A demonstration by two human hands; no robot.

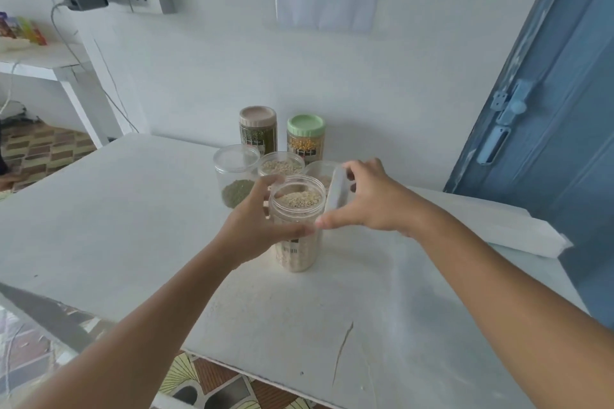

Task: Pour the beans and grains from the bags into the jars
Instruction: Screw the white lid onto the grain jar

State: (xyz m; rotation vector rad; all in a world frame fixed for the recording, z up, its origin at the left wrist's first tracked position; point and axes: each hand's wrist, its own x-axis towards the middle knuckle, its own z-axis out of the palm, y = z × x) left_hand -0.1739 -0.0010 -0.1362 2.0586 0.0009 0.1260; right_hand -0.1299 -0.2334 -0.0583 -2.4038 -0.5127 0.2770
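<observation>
Two hands work the nearest jar (296, 226) on the tabletop (133, 209): left hand (255, 219) wraps its neck, right hand (368, 202) pinches the lid (335, 189) edge-on, which should be levelled over the mouth before twisting.

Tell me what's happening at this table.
A person is working on a clear jar filled nearly to the top with pale grains. The left hand grips the jar's side on the white table, while the right hand holds a clear lid tilted beside the open mouth. Behind stand other jars, including a beige-lidded jar and a green-lidded jar.
</observation>
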